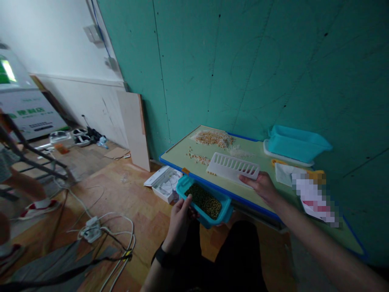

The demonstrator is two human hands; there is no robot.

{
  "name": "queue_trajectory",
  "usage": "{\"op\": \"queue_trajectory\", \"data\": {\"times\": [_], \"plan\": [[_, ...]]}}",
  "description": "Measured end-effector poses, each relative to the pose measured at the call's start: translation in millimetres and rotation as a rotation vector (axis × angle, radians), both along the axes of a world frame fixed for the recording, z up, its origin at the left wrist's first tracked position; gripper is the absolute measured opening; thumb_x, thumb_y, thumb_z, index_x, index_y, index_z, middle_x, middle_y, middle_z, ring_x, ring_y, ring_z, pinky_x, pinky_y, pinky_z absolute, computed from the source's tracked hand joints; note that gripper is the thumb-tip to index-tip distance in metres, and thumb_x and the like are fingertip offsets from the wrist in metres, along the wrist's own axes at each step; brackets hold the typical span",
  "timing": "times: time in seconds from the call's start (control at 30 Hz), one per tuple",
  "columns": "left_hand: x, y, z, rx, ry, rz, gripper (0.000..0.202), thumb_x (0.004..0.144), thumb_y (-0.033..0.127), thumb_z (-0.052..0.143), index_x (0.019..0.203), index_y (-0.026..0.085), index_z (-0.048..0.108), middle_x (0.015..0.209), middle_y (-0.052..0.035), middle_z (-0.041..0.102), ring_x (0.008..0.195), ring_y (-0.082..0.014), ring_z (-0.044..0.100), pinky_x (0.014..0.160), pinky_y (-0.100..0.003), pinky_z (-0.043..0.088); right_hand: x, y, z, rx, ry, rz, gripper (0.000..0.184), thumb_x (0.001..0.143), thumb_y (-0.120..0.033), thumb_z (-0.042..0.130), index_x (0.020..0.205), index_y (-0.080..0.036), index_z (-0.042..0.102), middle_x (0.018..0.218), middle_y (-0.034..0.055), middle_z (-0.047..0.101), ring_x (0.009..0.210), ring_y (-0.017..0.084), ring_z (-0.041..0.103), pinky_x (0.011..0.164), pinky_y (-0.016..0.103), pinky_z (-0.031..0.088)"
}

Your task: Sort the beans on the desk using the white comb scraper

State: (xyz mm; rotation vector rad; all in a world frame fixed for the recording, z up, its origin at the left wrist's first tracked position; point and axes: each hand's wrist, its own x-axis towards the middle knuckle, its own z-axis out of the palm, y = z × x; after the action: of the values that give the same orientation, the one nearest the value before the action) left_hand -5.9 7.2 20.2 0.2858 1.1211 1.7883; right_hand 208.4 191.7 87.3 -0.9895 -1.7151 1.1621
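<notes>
My left hand (180, 219) grips the near side of a turquoise plastic basket (223, 217), thumb over its rim, below the table's front edge. Inside the basket lie dark green beans (197, 194) and yellowish beans (212, 207). My right hand (263, 186) holds the right end of a white slotted plastic tray (226, 168), tilted over the table top. A few yellow beans touch the tray's lower left edge. Behind and left of it are scattered yellow beans (197, 157) and a larger pile (212, 138), partly on clear plastic.
A second turquoise basket (299, 144) stands on a white lid at the table's (179, 152) back right. Cloths (284, 172) and a blurred packet (316, 198) lie nearer. An open white box (165, 184), cables (121, 227) and a power strip (91, 229) are on the floor. A person's legs (27, 186) show left.
</notes>
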Motion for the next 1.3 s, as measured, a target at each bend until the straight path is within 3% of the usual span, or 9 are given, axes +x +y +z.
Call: {"op": "queue_trajectory", "data": {"times": [0.3,0.5,0.63,0.87,1.07,1.3], "plan": [[-14,2,0.6,0.001,0.024,0.027,0.048,0.058,0.053,0.090,0.064,0.018,0.057,0.048,0.0056,0.055,0.042,-0.0095,0.052,0.045,-0.022,0.044,-3,-34,3.5,0.029,-0.056,0.129,0.034,0.065,-0.052,0.083,0.085,-0.024,0.081,0.092,0.0065,0.080,0.087,0.032,0.076,0.082,0.046,0.061],[-13,2,-0.1,0.002,0.025,0.010,0.047,0.061,0.051,0.089,0.063,0.019,0.055,0.049,0.0053,0.056,0.043,-0.0099,0.053,0.046,-0.022,0.045,-9,13,8.4,0.068,0.030,-0.038,0.043,0.059,-0.052,0.087,0.088,-0.021,0.079,0.097,0.0077,0.079,0.099,0.033,0.073,0.098,0.051,0.053],[-10,0,-5.9,-0.001,0.020,-0.012,0.049,0.059,0.054,0.089,0.064,0.019,0.055,0.049,0.0056,0.055,0.042,-0.0107,0.054,0.046,-0.023,0.047,-20,43,1.9,0.025,0.139,-0.069,0.048,0.053,-0.050,0.090,0.088,-0.020,0.077,0.101,0.0081,0.079,0.104,0.033,0.071,0.100,0.050,0.051],[-9,-4,-18.2,0.023,0.047,-0.029,0.047,0.065,0.055,0.086,0.065,0.018,0.057,0.050,0.0039,0.057,0.043,-0.0115,0.057,0.046,-0.023,0.047,-15,46,-16.4,-0.021,0.181,-0.024,0.047,0.058,-0.043,0.090,0.096,-0.020,0.076,0.108,0.0072,0.077,0.105,0.030,0.070,0.102,0.048,0.049],[-12,-4,-24.1,0.013,0.053,-0.040,0.044,0.068,0.052,0.085,0.070,0.018,0.059,0.053,0.0046,0.058,0.044,-0.0106,0.055,0.047,-0.023,0.049,-13,52,-16.9,-0.030,0.220,-0.096,0.051,0.056,-0.043,0.090,0.098,-0.019,0.076,0.111,0.0085,0.076,0.103,0.030,0.070,0.100,0.048,0.051],[-11,-5,-20.3,0.001,0.048,-0.036,0.045,0.066,0.051,0.087,0.067,0.018,0.057,0.052,0.0049,0.057,0.044,-0.0106,0.054,0.048,-0.024,0.049,-13,46,-10.0,-0.045,0.173,-0.087,0.051,0.052,-0.045,0.091,0.093,-0.018,0.075,0.107,0.0087,0.077,0.103,0.031,0.071,0.098,0.049,0.052]]}}
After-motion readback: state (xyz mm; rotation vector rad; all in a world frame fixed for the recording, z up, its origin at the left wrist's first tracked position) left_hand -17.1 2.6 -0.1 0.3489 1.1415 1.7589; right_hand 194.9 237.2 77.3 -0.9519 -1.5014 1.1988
